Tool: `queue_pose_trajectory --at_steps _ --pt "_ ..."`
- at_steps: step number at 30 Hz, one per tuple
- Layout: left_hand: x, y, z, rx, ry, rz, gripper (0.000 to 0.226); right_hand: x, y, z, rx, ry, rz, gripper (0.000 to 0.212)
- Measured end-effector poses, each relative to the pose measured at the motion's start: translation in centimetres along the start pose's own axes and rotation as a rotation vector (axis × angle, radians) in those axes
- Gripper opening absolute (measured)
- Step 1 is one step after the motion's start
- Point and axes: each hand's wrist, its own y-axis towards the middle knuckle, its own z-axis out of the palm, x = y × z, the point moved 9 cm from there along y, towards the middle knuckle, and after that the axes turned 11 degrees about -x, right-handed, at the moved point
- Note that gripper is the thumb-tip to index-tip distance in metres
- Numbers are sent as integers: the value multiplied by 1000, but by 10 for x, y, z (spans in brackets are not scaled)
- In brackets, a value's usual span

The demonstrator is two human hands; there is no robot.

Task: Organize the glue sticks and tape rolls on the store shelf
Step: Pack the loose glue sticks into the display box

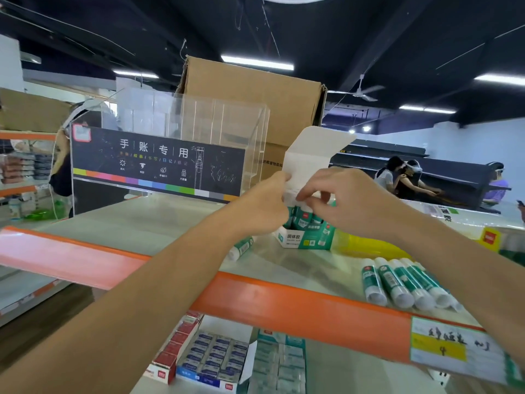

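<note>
Both hands pinch the white lid flap of the glue stick box mid-shelf: left hand should steady it while right hand folds the flap back, clear of the upright sticks.

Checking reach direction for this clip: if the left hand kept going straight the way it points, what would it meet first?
The left hand points up and right, already touching the glue stick box at its raised white flap. Going on, it would press into that flap, probably; depth is unclear.
</note>
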Motion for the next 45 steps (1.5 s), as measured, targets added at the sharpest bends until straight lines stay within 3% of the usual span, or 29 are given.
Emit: queue_pose_trajectory --at_steps 4,9,12,15,20,23,26,29,32,36,41,45 --pt "2 6 -6 -41 -185 -106 56 26 -13 23 230 99 -42 24" --pt "-2 7 -11 -15 -338 -243 20 47 -24 50 455 126 -91 40" --pt "0 4 -11 23 -460 -306 24 53 -24 65 515 116 -127 46" --pt "2 5 -11 32 -466 -317 49 53 -23 76 553 86 -101 48" --pt "3 9 -12 -1 -429 -298 46 62 -16 72 475 23 -161 35" --pt "5 10 -11 -8 -429 -294 26 60 -16 67 417 18 -155 20" --pt "9 12 -9 -27 -456 -319 12 51 -17 63 401 8 -90 20" --pt "11 13 -7 -25 -474 -310 26 48 -20 62 434 6 -100 27" --pt "10 12 -5 -21 -445 -288 28 42 -25 61 495 -17 -101 21" --pt "9 12 -3 -47 -400 -229 32 21 -35 43 532 -16 17 22" --pt "12 14 -3 -75 -401 -218 41 -6 -26 4 408 74 176 18" --pt "10 15 -3 -71 -360 -198 45 -35 -14 -20 210 52 272 23"
